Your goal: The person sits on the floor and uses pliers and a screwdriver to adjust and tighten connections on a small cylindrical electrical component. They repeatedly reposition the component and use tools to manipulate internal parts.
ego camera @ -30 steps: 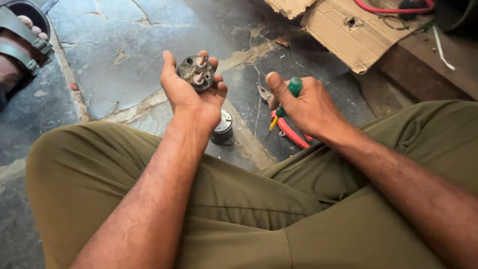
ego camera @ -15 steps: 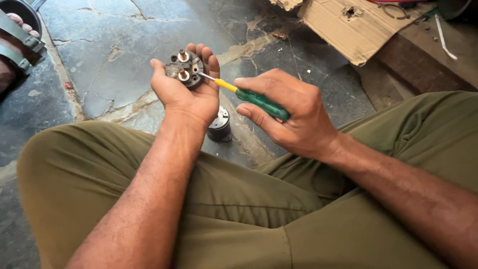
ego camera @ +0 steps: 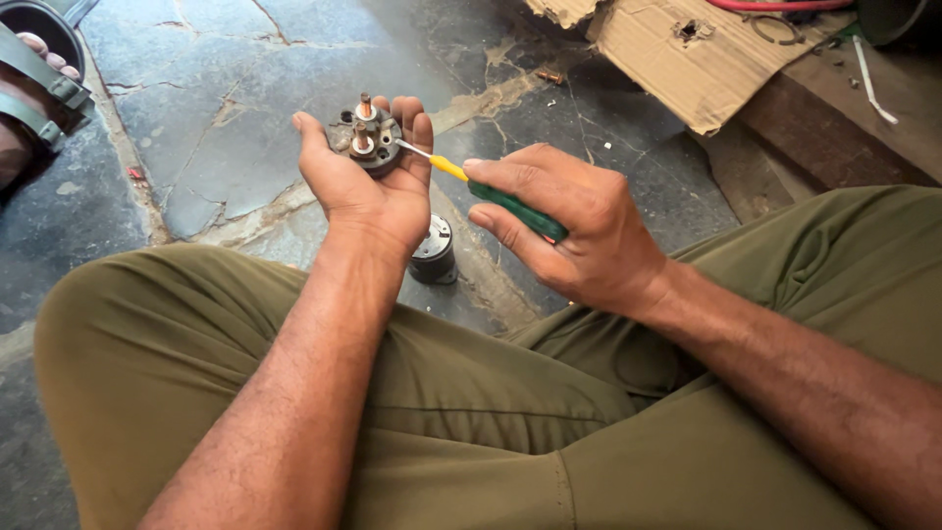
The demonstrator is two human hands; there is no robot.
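Sitting low on a cracked grey stone floor (ego camera: pixel 196 88), with knees in olive-green trousers (ego camera: pixel 491 432) filling the bottom of the view. On the floor between the knees, just under the left wrist, a small round metal cylinder (ego camera: pixel 434 250), standing up and partly hidden by the arm. Up at the top right, a torn sheet of brown cardboard (ego camera: pixel 687 59) lying flat, with a bit of red cable (ego camera: pixel 775 5) at its top edge and a white stick-like thing (ego camera: pixel 868 83) on the dark board beside it. At the top left corner, another person's foot in a strapped sandal (ego camera: pixel 34 93), well apart from the work.

Left hand (ego camera: pixel 368 186) held palm up above the floor, fingers half curled like a cup, gripping a small round grey metal part (ego camera: pixel 371 137) with two copper-coloured posts sticking up from it. Part resting on the fingers, thumb up at its left side, fingertips behind it.

Right hand (ego camera: pixel 574 231) closed tight round a screwdriver (ego camera: pixel 481 186) with a green and yellow handle. Handle mostly hidden inside the fist, only the yellow end and thin metal shaft showing. Shaft pointing up and to the left, tip touching the right edge of the round part, just beside the left fingertips. Hands close together, nearly touching.
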